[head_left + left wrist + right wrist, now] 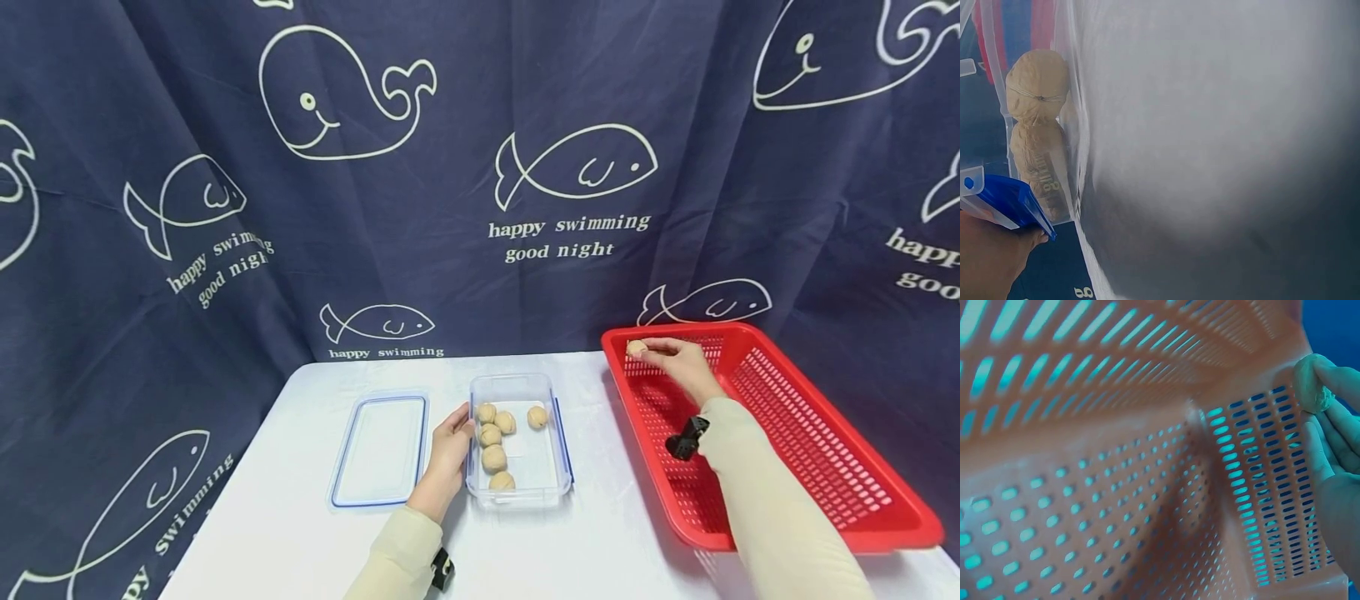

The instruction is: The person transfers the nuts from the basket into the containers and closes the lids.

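Observation:
My right hand (681, 367) pinches a walnut (637, 348) between thumb and fingertips, over the far left corner of a red plastic basket (651, 467). The right wrist view also has this walnut (1307, 384), close to the basket's slotted wall. My left hand (450, 454) grips the left side of a clear food container (525, 498). Up close in the left wrist view, its fingers are at a blue side flap (1019, 203). Several walnuts (493, 458) lie in the container, mostly along its left wall, with one walnut (537, 417) towards the right.
Left of the container, a clear lid with a blue seal (381, 450) lies flat on the white table (270, 500). A dark blue curtain (450, 208) with whale and fish drawings hangs behind the table. Each wrist carries a small black camera (686, 439).

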Demonstrator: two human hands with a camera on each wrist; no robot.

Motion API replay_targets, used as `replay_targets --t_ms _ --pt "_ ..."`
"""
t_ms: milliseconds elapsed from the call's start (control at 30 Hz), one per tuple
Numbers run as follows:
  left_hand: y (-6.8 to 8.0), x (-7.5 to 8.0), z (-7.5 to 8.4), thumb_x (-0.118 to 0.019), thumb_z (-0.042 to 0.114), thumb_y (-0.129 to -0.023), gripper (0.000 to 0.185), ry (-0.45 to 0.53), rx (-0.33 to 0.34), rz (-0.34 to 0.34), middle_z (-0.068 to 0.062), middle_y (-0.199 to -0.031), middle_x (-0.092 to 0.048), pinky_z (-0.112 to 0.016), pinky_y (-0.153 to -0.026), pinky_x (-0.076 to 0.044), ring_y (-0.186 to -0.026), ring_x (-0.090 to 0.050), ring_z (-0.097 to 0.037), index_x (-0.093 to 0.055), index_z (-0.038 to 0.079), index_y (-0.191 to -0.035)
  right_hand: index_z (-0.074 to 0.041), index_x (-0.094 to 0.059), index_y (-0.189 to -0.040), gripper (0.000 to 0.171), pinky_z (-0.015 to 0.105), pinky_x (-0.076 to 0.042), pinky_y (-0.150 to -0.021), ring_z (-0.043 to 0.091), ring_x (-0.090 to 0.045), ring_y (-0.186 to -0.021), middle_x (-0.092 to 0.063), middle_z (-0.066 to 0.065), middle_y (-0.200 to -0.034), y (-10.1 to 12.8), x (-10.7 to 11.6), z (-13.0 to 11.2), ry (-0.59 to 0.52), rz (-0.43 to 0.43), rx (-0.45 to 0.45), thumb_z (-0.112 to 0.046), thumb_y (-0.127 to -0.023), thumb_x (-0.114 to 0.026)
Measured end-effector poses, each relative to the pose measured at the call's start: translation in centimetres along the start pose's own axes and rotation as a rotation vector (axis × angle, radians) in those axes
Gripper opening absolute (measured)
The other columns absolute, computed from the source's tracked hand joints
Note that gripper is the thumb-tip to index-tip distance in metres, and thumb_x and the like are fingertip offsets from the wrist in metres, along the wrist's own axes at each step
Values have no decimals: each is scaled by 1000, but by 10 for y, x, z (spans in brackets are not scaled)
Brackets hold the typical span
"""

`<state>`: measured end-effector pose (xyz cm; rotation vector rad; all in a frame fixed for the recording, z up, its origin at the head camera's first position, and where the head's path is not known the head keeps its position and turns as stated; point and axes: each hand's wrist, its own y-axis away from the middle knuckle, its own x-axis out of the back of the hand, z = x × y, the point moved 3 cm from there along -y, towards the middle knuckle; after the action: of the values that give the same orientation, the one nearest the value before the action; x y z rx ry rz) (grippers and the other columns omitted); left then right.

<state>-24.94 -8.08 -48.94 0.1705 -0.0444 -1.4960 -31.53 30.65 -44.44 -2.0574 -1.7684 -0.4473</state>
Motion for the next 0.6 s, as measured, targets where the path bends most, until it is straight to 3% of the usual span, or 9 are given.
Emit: replay_targets --t_ms 133,300,433,600 --pt "-1 -1 -1 -44 0 -97 45 5 -1 -5 -28 -146 -37 -44 -115 -29 -137 -34 -39 -38 -8 -141 -1 -57 -131 60 28 -44 -92 -2 -51 -95 -62 16 -125 0 4 -8 -22 21 7 -41 -88 -68" --pt "-1 -1 -1 -44 0 -97 45 6 0 -7 -27 -146 -38 -44 -115 -30 -136 -35 -39 -39 -7 -141 -4 -57 -131 61 22 -44 -90 -3 -52 -95 -66 2 -118 -3 7 -18 -58 38 16 -43 -86 -70" --pt "-1 0 -1 -44 -1 -97 45 7 5 -4 -27 -146 -38 -44 -115 -30 -136 -35 -39 -39 -7 -141 -3 -58 -130 61 11 -45 -82 -6 -54 -92 -67 -1 -114 -4 5 -30 -81 65 47 -41 -84 -72" --pt "0 0 0 -45 -1 -97 45 9 6 -3 -26 -146 -38 -44 -115 -30 -137 -35 -39 -39 -7 -141 -2 -60 -128 56 7 -47 -77 -6 -58 -89 -67 -10 -103 -2 -2 -51 -134 80 106 -36 -85 -74"
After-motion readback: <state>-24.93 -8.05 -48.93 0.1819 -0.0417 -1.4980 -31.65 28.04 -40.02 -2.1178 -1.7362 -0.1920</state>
